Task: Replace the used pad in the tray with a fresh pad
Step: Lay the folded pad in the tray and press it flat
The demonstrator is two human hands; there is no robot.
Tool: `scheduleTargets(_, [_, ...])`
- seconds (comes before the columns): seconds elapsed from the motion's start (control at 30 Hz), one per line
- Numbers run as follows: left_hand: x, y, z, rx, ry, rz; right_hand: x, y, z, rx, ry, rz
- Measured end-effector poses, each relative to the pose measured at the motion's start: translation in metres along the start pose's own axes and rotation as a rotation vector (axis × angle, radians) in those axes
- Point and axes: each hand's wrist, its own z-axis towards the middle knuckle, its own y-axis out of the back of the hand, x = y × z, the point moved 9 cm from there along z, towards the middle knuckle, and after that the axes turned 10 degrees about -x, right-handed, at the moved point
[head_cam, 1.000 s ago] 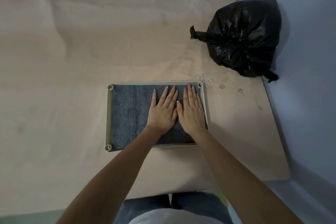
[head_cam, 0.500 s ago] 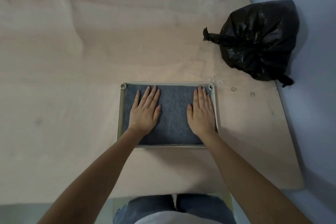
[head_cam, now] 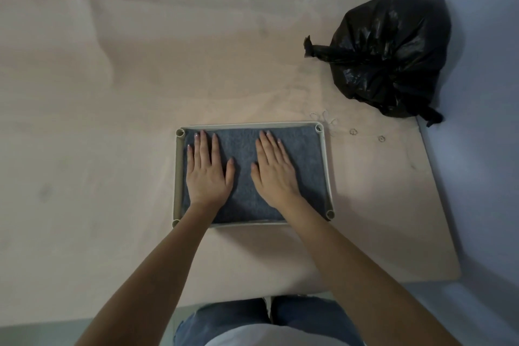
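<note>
Lying flat, grey-blue pad [head_cam: 244, 174] fills tray [head_cam: 327, 166]; left hand [head_cam: 207, 174], right hand [head_cam: 276, 174] press it, fingers straight.

- A pale wooden board [head_cam: 140, 93] covers most of the floor, spreading wide ahead and to the left, its grain faint and smudged.
- To the right a blue-grey wall [head_cam: 477, 149] meets the board's angled edge.
- A tied black rubbish bag [head_cam: 390, 56] sits far right against that wall.
- Light is dim and soft, brighter on the board's right part.
</note>
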Motion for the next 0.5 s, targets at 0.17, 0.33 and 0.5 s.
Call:
scheduleTargets(0.17, [0.003, 0.002, -0.001, -0.021, 0.041, -0.021, -0.02, 0.007, -0.004, -0.036, -0.047, -0.027])
scheduleTargets(0.33, [0.005, -0.001, -0.001, -0.017, 0.037, -0.01, -0.062, 0.02, -0.009, -0.065, -0.2, -0.057])
scheduleTargets(0.5, [0.004, -0.002, 0.0, -0.029, 0.035, -0.013, -0.071, 0.02, -0.013, -0.081, -0.274, 0.0])
